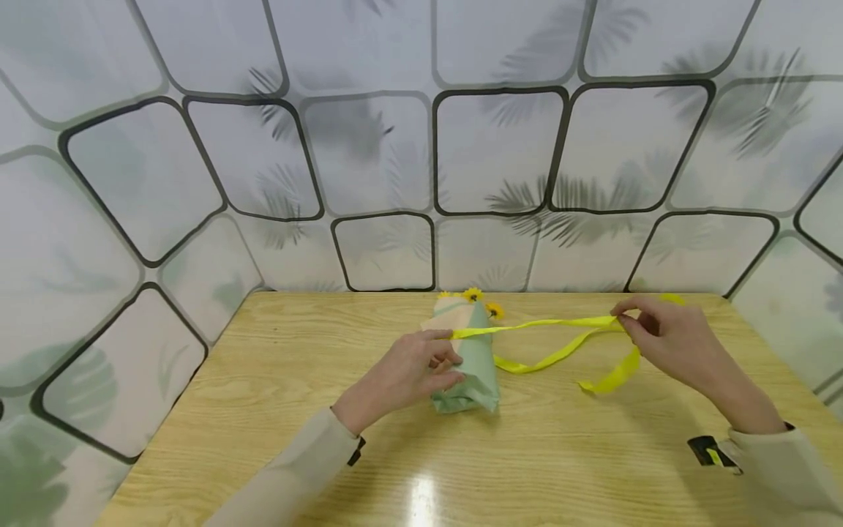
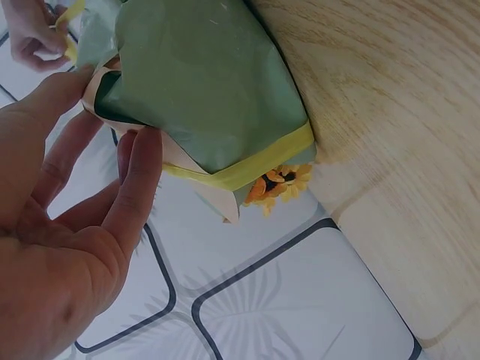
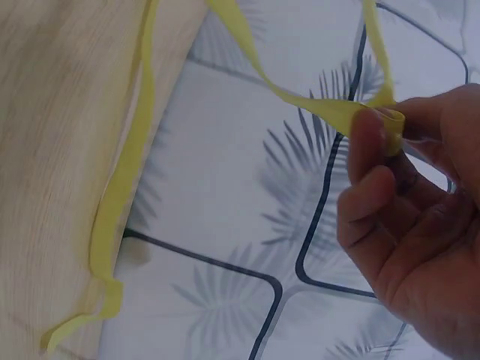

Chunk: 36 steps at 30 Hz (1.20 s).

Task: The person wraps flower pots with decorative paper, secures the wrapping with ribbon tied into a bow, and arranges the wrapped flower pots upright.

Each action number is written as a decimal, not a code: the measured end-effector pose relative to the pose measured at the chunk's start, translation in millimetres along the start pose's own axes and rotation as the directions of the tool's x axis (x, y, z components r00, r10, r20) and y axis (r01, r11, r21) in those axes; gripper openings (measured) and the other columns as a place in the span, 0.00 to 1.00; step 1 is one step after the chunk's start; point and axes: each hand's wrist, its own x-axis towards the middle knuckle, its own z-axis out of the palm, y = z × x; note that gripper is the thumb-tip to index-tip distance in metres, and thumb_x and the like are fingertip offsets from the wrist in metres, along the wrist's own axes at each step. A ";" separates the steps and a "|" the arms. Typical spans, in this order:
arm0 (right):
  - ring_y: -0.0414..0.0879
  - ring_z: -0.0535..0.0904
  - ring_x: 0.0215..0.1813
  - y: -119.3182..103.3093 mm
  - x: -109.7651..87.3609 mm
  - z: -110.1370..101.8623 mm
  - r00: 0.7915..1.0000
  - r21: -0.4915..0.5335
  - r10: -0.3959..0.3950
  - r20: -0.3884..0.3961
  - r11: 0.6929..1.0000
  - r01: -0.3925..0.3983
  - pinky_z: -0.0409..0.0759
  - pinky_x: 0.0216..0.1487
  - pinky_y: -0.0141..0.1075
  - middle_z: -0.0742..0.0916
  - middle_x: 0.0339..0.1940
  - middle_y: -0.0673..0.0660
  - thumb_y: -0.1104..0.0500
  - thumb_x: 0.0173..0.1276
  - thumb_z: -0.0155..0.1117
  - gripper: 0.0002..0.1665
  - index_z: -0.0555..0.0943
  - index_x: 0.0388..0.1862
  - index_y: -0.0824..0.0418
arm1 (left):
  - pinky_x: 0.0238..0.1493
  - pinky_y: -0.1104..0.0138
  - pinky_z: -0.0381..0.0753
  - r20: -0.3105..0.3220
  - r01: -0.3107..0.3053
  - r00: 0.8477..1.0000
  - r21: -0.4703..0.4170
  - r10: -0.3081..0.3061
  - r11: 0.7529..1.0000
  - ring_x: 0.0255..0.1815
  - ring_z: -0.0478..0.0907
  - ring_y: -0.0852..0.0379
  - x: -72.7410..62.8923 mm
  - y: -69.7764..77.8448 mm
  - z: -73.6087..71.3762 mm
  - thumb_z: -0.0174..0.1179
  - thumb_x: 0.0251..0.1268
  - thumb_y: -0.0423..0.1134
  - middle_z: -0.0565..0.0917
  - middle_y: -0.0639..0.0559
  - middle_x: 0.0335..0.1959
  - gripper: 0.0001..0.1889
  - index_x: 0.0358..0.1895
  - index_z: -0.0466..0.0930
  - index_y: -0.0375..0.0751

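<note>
A small bouquet [image 1: 476, 359] in pale green and cream wrapping lies on the table, its yellow artificial flowers [image 1: 473, 294] facing the back wall. My left hand [image 1: 411, 369] holds the wrapping at its left side, the index fingertip at the yellow ribbon [image 1: 546, 323]. In the left wrist view, the ribbon [image 2: 247, 166] crosses the wrapping just below the flowers [image 2: 279, 186]. To the right, my right hand [image 1: 672, 340] pinches the ribbon between thumb and fingers, drawing one length nearly straight from the bouquet. Another length sags, and a loose end [image 3: 124, 187] hangs down.
The light wood table [image 1: 316, 454] ends at a patterned wall covering [image 1: 382, 161] close behind the bouquet. A dark strap with a small device [image 1: 714, 454] sits at my right wrist.
</note>
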 end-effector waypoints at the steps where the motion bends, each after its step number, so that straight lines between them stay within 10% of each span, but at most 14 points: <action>1: 0.29 0.62 0.17 2.7 -1.5 -0.8 0.999 -0.006 0.003 0.034 1.000 -0.003 0.63 0.19 0.30 0.75 0.15 0.41 0.66 0.68 0.69 0.10 0.85 0.47 0.58 | 0.43 0.71 0.86 0.000 -0.005 1.000 -0.007 0.005 1.000 0.42 0.88 0.56 0.1 -0.4 0.1 0.70 0.67 0.42 0.88 0.43 0.51 0.07 0.42 0.87 0.43; 7: 0.34 0.74 0.27 21.4 -8.5 -10.1 0.954 -0.078 0.094 0.284 0.994 -0.074 0.72 0.27 0.32 0.85 0.28 0.47 0.59 0.66 0.74 0.10 0.88 0.44 0.61 | 0.42 0.73 0.86 0.013 0.006 1.000 -0.027 -0.006 1.000 0.39 0.88 0.58 0.5 -1.7 -0.6 0.71 0.66 0.41 0.85 0.54 0.31 0.06 0.39 0.86 0.43; 16: 0.35 0.73 0.23 45.0 -21.9 -14.2 0.960 -0.180 0.140 0.242 0.979 -0.098 0.69 0.23 0.32 0.85 0.24 0.46 0.62 0.65 0.73 0.02 0.86 0.34 0.57 | 0.43 0.67 0.85 -0.008 -0.024 1.000 0.022 0.024 0.999 0.40 0.86 0.58 -0.8 -4.2 -0.4 0.71 0.66 0.42 0.85 0.55 0.32 0.07 0.41 0.87 0.44; 23: 0.41 0.80 0.28 62.2 -35.2 11.2 0.887 -0.131 0.176 0.426 0.983 -0.132 0.75 0.28 0.35 0.86 0.27 0.48 0.60 0.66 0.72 0.04 0.84 0.33 0.59 | 0.67 0.51 0.78 0.001 0.023 1.000 0.084 -0.023 0.996 0.62 0.79 0.46 -3.1 -1.8 -4.4 0.70 0.67 0.45 0.85 0.45 0.61 0.07 0.39 0.87 0.46; 29: 0.45 0.83 0.34 74.3 -37.8 24.2 0.826 -0.073 0.184 0.532 0.983 -0.171 0.80 0.33 0.39 0.89 0.33 0.51 0.56 0.67 0.71 0.09 0.86 0.40 0.61 | 0.65 0.60 0.80 0.037 -0.011 0.999 0.113 0.007 0.994 0.65 0.80 0.50 0.7 -1.2 -3.9 0.69 0.68 0.45 0.88 0.49 0.52 0.09 0.41 0.86 0.43; 36: 0.45 0.83 0.25 101.3 -9.6 7.9 0.768 -0.098 0.372 0.521 0.920 -0.379 0.81 0.24 0.40 0.90 0.35 0.64 0.53 0.77 0.60 0.23 0.81 0.52 0.74 | 0.59 0.61 0.84 0.044 -0.001 0.999 0.060 -0.001 0.998 0.62 0.81 0.50 1.3 -2.6 -2.3 0.68 0.69 0.44 0.85 0.47 0.55 0.08 0.40 0.84 0.43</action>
